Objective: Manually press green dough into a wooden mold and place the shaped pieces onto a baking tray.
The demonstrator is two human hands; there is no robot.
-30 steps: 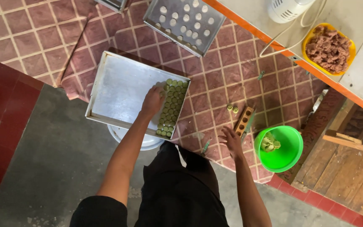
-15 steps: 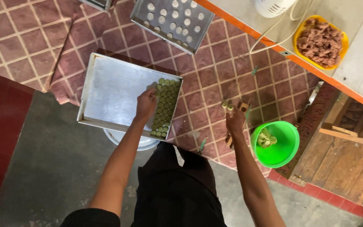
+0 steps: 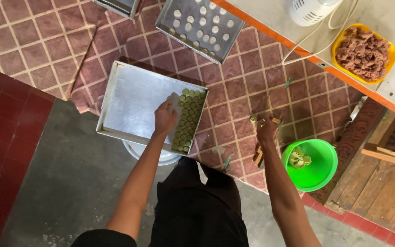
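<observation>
My left hand (image 3: 164, 116) rests on a shiny metal tray (image 3: 133, 98), fingers bent beside rows of small green round pieces (image 3: 188, 120) along the tray's right side. My right hand (image 3: 267, 130) is closed around a small wooden mould (image 3: 275, 121) above the tiled floor, right of the tray. A second wooden piece (image 3: 257, 156) lies on the floor just below that hand. A green bowl (image 3: 321, 160) holding several green dough pieces (image 3: 299, 158) stands to the right of my right hand.
A second metal tray (image 3: 197, 27) with pale round pieces lies farther out. A yellow bowl (image 3: 364, 52) of brown filling and a white appliance (image 3: 309, 10) sit on the raised ledge at the top right. A white bucket (image 3: 154, 153) stands under the near tray.
My right hand rose from the floor beside the green bowl and took hold of the wooden mould. My left hand shifted slightly along the rows of green pieces. The view drifted.
</observation>
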